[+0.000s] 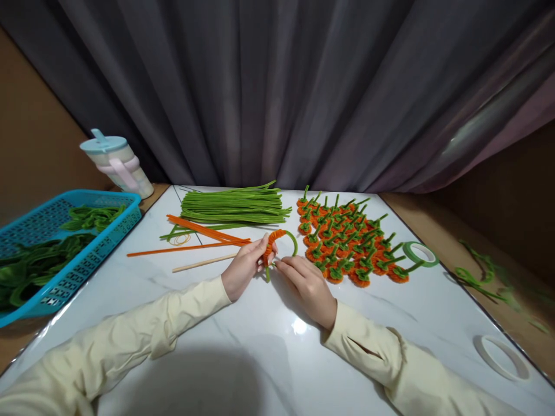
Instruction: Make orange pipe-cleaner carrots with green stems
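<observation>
An orange pipe cleaner coil (273,238) is wound around a green pipe cleaner (293,239), which bends over in an arc to the right. My left hand (246,264) is closed, pinching the coil between thumb and fingers. My right hand (309,286) is closed too, its fingertips pinched at the lower end of the green arc, partly hiding what they grip. Loose orange pipe cleaners (203,231) and a thin wooden stick (202,263) lie beside my left hand. Several finished orange pieces with green tops and stems (342,242) stand in rows beyond my right hand.
A bundle of green pipe cleaners (234,205) lies at the back. At left are a blue basket (82,268) with green pieces and a tumbler (121,164). Green tape (420,254) and a pale tape roll (500,358) lie right; a grey curtain (260,86) hangs behind.
</observation>
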The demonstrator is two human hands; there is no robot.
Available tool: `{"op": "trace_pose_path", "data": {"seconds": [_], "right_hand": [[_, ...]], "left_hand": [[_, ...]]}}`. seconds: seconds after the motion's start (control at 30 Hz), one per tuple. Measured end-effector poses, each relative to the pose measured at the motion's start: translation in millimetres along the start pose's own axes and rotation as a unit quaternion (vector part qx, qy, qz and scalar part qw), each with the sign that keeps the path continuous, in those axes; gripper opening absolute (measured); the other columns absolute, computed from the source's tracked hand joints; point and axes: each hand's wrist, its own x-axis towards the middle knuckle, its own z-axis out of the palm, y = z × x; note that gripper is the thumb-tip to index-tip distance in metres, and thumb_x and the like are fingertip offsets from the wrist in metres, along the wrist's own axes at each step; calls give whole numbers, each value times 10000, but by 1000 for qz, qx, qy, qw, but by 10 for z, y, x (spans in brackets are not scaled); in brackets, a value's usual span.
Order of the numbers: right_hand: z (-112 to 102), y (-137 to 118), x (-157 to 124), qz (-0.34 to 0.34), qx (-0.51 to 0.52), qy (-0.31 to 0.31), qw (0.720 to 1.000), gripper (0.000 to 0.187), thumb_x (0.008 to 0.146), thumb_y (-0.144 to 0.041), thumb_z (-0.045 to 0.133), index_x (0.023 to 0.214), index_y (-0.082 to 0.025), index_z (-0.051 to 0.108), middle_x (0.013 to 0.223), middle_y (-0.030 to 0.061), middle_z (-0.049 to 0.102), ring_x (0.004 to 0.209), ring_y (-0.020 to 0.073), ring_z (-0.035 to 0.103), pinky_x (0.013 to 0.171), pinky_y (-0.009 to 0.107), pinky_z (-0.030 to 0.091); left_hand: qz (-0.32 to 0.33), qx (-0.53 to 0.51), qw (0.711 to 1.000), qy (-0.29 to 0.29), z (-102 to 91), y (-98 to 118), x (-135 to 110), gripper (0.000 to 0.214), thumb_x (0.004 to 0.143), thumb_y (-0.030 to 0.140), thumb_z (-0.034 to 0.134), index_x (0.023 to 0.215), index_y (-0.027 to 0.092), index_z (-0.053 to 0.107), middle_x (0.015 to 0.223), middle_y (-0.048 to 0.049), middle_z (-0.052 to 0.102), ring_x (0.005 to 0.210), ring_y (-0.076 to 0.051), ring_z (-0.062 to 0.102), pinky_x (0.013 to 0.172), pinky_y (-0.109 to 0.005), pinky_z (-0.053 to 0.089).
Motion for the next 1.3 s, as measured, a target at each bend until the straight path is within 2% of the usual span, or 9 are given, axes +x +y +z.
{"op": "trace_pose_path", "data": {"seconds": [0.13,0.27,0.47,0.6,0.87,1.0,1.1,1.23,1.3], "right_hand": [[-61,-58,20,-99,-105,-14,989,204,899,-110,384,982,-107,570,775,93,619,666,177,527,575,320,392],[-80,-94,36,-148,-121,-29,981,252,890,-88,343,1026,-97,555,731,84,596,603,164,514,514,316,364],[-57,-76,31,-151,-138,-38,978,253,876,-68,325,1000,-79,545,660,56,556,526,141,482,453,299,326],[-55,-85,16,-147,-138,-39,979,257,870,-56,307,978,-71,540,648,51,545,508,135,470,440,288,319],[-56,-100,-14,-128,-86,-28,988,217,868,-71,357,1003,-79,527,642,39,539,502,123,497,417,267,310],[-63,-98,-3,-93,-54,38,993,171,851,-155,497,1020,-157,527,833,71,643,642,146,562,517,268,398],[-92,-111,30,-30,-51,78,995,220,824,-162,539,1041,-180,513,945,89,636,736,185,554,620,308,433],[-123,-117,67,79,9,82,993,255,820,-211,525,1065,-158,479,1013,122,573,894,227,530,765,368,434],[-117,-106,67,124,37,68,989,249,826,-250,518,1049,-149,474,965,112,566,878,224,531,769,362,430]], "left_hand": [[-11,-44,999,-7,-15,-65,3,317,821,448,530,733,144,540,613,30,402,575,-78,365,573,-161,344],[-30,-57,998,-6,-10,-117,-2,313,799,447,560,727,142,548,617,29,403,576,-82,367,584,-170,350],[-28,-45,999,-8,5,-131,-17,307,801,432,562,702,141,547,618,27,414,588,-87,375,623,-181,359],[-22,-7,999,-30,7,-141,-25,317,828,436,519,700,146,537,603,28,410,570,-88,365,592,-184,344],[-18,26,998,-45,-9,-164,-19,325,822,447,516,712,143,551,571,28,413,542,-91,361,557,-197,330],[-47,17,997,-58,-41,-126,-6,330,820,439,519,691,136,537,503,53,356,469,-69,308,487,-187,287],[-87,5,993,-83,-84,-92,19,322,806,419,543,647,143,497,453,70,318,422,-56,252,439,-180,239],[-130,-11,986,-104,-160,-61,69,301,789,413,554,664,141,527,400,85,251,388,-58,201,384,-177,166],[-139,-38,985,-97,-192,-54,94,299,796,414,530,690,136,554,392,88,219,378,-60,188,366,-177,146]]}}
